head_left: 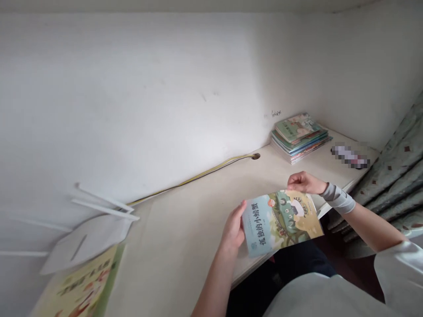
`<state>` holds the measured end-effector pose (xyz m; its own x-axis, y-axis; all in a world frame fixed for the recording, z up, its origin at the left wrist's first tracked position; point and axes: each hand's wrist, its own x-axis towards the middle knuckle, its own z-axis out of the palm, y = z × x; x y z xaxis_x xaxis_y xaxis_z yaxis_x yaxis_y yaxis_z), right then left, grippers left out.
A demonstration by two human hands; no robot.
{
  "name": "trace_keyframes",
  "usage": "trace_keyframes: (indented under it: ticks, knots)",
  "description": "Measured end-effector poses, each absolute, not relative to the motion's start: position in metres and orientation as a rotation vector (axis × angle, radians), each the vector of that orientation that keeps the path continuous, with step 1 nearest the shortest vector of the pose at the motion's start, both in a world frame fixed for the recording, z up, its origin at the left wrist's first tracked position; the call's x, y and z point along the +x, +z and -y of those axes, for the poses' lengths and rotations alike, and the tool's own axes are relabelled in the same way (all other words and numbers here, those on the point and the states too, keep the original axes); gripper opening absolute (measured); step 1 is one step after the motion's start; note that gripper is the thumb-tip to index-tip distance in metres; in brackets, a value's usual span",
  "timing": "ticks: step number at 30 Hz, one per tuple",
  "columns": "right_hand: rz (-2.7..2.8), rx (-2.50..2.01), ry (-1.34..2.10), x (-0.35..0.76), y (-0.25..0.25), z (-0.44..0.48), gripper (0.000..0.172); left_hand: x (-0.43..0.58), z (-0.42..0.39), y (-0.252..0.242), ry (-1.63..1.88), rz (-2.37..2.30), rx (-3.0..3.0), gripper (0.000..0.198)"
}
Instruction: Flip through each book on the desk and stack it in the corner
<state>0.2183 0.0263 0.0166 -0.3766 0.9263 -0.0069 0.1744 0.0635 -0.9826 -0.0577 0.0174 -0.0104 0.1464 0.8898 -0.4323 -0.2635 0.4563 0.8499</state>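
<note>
A thin picture book (280,222) with a blue, green and yellow illustrated cover is held up over the front edge of the desk. The cover faces up, its title turned sideways. My left hand (235,225) grips the book's left edge, the thumb on top and the other fingers hidden beneath. My right hand (304,182), with a grey band round its wrist, is closed at the book's far edge, fingers pinched on the upper right part. Beyond the right hand stands a stack of books (300,138), a green-covered one on top.
The white desk (185,224) runs along a wall. A yellow and black cable (205,171) follows the wall into a round hole (255,156). At the left lie a white stand (89,240) and a yellow-green book (82,286). A blurred-out object (350,156) and a patterned curtain (393,176) are at the right.
</note>
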Motion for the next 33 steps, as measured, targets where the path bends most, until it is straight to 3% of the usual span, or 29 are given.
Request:
trace_keyframes:
  ticks: [4,9,16,22,27,33]
  knots:
    - [1.121,-1.118,1.342,0.237,-0.006,-0.018,0.041,-0.03,-0.035,0.007,0.999,-1.119,0.661,0.027]
    - [0.929,-1.21,1.466,0.258,-0.034,0.006,0.045,-0.002,-0.055,0.019,1.101,-1.084,0.838,0.033]
    - [1.013,-1.046,1.065,0.284,-0.019,0.007,0.042,0.049,-0.089,0.009,1.007,-1.104,0.507,0.019]
    - [0.893,-1.144,0.957,0.328,-0.007,-0.058,0.043,0.087,-0.138,0.019,0.924,-0.99,0.473,0.014]
    - [0.795,-1.29,0.883,0.373,0.002,-0.136,0.041,0.122,-0.183,0.028,1.031,-0.939,0.845,0.006]
    - [1.022,-1.78,0.463,0.414,0.017,-0.211,0.038,0.169,-0.24,0.026,1.075,-1.048,1.173,0.004]
